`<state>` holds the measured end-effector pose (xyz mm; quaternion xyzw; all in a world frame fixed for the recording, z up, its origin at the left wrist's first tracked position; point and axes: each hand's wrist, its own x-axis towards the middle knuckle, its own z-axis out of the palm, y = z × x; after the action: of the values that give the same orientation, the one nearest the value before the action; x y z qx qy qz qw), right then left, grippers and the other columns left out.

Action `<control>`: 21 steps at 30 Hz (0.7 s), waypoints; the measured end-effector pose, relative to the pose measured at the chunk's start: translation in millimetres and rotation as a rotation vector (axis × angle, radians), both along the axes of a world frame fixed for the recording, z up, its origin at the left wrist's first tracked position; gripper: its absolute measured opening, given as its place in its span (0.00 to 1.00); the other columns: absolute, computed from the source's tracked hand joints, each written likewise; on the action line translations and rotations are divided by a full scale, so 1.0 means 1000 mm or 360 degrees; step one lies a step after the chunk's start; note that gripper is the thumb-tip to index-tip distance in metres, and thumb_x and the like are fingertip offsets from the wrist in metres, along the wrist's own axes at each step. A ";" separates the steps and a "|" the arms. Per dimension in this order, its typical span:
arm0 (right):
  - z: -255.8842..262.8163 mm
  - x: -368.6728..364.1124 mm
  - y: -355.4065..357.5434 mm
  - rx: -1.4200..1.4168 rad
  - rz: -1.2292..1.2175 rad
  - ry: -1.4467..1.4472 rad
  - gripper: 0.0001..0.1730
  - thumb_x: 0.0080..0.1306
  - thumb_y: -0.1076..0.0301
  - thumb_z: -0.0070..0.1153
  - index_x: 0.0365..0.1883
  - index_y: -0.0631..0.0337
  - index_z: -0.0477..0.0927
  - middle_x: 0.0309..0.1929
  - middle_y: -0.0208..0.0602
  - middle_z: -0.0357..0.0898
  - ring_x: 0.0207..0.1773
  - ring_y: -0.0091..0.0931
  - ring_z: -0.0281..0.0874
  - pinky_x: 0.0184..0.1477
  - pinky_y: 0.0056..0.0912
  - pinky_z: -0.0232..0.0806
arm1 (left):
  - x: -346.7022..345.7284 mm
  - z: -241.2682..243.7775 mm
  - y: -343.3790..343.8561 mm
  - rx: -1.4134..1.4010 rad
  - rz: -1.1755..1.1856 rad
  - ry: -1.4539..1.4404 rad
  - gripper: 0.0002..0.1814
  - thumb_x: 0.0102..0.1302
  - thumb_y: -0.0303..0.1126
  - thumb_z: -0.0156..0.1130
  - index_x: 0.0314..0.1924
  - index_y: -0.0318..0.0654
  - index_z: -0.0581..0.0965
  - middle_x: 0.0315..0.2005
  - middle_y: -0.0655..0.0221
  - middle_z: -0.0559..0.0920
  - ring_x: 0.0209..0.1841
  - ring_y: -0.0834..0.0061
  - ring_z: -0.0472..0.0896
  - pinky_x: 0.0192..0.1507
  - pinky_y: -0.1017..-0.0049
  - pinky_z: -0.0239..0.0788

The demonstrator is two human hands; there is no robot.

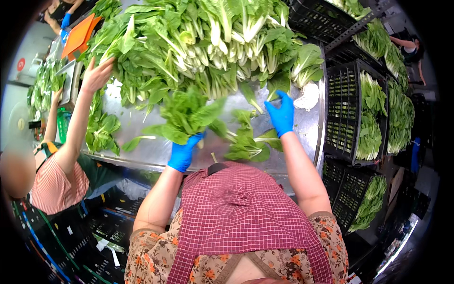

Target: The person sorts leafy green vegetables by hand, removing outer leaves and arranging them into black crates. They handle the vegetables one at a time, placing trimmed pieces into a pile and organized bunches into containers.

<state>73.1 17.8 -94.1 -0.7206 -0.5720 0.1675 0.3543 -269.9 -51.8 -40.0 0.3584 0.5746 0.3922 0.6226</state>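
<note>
My left hand [184, 152], in a blue glove, is closed around the base of a leafy bunch of greens [188, 113], slightly blurred, over the metal table [138, 158]. My right hand [282, 113], also blue-gloved, has its fingers apart beside a single green leaf [278, 83] near the pile; nothing shows in its grasp. Loose leaves with pale stems [248, 147] lie between the hands, close to my apron. A large heap of pale-stemmed leafy greens [220, 42] covers the far side of the table. A crumpled white item [308, 96] rests at the right edge.
Black plastic crates [342, 110] of greens stand stacked at the right. A co-worker's bare arm [76, 117] reaches over the table's left end, near a metal scale-like tray [69, 80] and an orange container [78, 37]. More black crates [110, 220] sit low at the left.
</note>
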 end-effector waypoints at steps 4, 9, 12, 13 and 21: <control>-0.012 -0.015 0.029 -0.0294 0.0199 -0.0386 0.41 0.51 0.41 0.68 0.56 0.61 0.76 0.56 0.54 0.73 0.57 0.49 0.71 0.60 0.48 0.64 | -0.067 -0.020 -0.017 -0.0300 0.0283 -0.0203 0.22 0.60 0.26 0.66 0.55 0.36 0.76 0.46 0.67 0.82 0.47 0.72 0.81 0.52 0.71 0.72; 0.022 -0.111 -0.029 -0.0217 0.1036 -0.0464 0.42 0.43 0.37 0.70 0.53 0.51 0.80 0.56 0.52 0.73 0.59 0.46 0.70 0.61 0.48 0.64 | -0.101 -0.031 -0.060 -0.0253 0.0396 -0.0063 0.22 0.59 0.26 0.67 0.55 0.35 0.76 0.45 0.65 0.83 0.45 0.72 0.82 0.48 0.72 0.74; 0.025 -0.130 -0.056 0.0006 0.1455 -0.0638 0.33 0.46 0.47 0.69 0.50 0.50 0.81 0.54 0.49 0.74 0.59 0.46 0.69 0.59 0.48 0.64 | -0.105 -0.041 -0.070 -0.0244 0.0333 0.0046 0.28 0.59 0.27 0.68 0.60 0.35 0.73 0.51 0.64 0.80 0.52 0.71 0.79 0.55 0.72 0.71; 0.012 -0.125 -0.060 -0.0011 0.1573 -0.0593 0.30 0.47 0.50 0.68 0.49 0.50 0.81 0.54 0.48 0.74 0.59 0.46 0.69 0.59 0.49 0.64 | -0.102 -0.042 -0.068 -0.0211 0.0308 0.0075 0.30 0.58 0.26 0.68 0.61 0.34 0.71 0.53 0.64 0.79 0.53 0.70 0.78 0.56 0.71 0.70; 0.036 -0.036 -0.097 -0.0347 0.1366 -0.0664 0.21 0.51 0.57 0.67 0.44 0.49 0.83 0.57 0.44 0.73 0.57 0.46 0.69 0.60 0.52 0.60 | -0.119 -0.035 -0.052 0.0175 0.0110 0.0683 0.48 0.46 0.27 0.75 0.67 0.29 0.60 0.52 0.51 0.79 0.56 0.60 0.77 0.58 0.65 0.69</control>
<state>36.6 -78.8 -58.1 -0.4708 -0.8554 0.2093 0.0534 -388.6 -103.5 -75.4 0.4471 0.6836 0.3589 0.4517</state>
